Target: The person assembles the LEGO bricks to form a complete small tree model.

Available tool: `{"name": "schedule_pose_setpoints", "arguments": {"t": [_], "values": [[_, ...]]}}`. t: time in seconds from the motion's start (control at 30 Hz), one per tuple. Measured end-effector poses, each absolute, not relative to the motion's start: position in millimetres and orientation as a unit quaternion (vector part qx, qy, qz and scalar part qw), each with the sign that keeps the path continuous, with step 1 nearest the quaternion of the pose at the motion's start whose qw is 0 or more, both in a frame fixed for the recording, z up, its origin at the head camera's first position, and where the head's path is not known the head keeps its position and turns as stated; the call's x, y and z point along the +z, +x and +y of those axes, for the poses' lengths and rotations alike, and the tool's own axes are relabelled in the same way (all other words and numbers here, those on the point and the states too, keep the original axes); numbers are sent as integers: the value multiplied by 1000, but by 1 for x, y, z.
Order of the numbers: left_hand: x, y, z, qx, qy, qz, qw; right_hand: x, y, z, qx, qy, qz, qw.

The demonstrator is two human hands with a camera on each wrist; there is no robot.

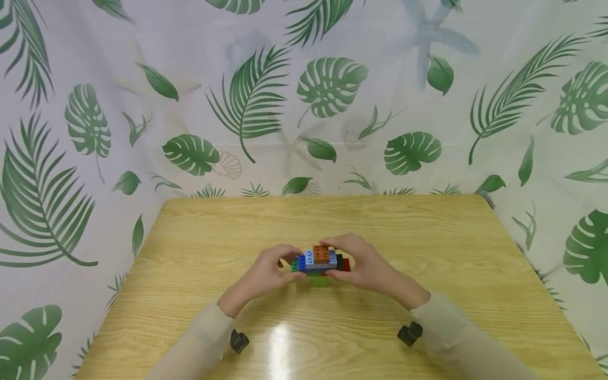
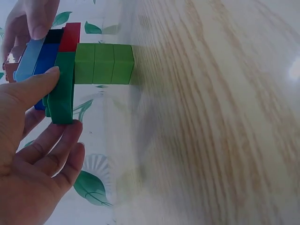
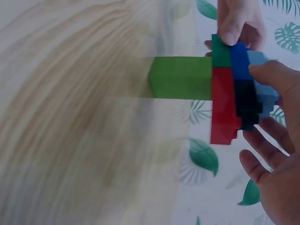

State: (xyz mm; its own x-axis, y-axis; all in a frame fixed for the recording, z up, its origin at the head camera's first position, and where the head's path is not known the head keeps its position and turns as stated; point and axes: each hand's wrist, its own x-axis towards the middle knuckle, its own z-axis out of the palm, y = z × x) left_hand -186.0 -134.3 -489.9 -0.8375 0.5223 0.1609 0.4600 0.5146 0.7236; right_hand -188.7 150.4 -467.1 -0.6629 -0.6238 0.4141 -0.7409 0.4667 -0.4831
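Note:
A stack of toy building bricks stands on the wooden table between both hands. Its foot is a narrow light green column (image 2: 104,64) of three bricks. Above that lie a green brick (image 2: 64,91) and a red brick (image 3: 222,105) end to end. A blue brick (image 3: 240,61) and a black brick (image 3: 245,96) form the layer over them, topped by a light blue brick (image 1: 309,257) and an orange-brown brick (image 1: 321,254). My left hand (image 1: 266,272) pinches the green and blue end between thumb and fingers. With thumb and fingers, my right hand (image 1: 368,264) grips the opposite end.
Pale wood grain marks the table (image 1: 214,221), which ends at a leaf-patterned cloth (image 1: 271,116) behind and along the sides. Dark wrist devices (image 1: 239,341) sit below the two cuffs. Light glares off the tabletop near the front.

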Motion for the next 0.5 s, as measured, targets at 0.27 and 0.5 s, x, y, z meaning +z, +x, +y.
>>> {"name": "schedule_pose_setpoints", "arguments": {"t": [0.27, 0.5], "values": [[-492, -185, -131, 430, 250, 866, 40, -491, -185, 163, 332, 338, -879, 51], [-496, -199, -124, 459, 211, 861, 52, -502, -200, 164, 365, 304, -876, 76]]}}
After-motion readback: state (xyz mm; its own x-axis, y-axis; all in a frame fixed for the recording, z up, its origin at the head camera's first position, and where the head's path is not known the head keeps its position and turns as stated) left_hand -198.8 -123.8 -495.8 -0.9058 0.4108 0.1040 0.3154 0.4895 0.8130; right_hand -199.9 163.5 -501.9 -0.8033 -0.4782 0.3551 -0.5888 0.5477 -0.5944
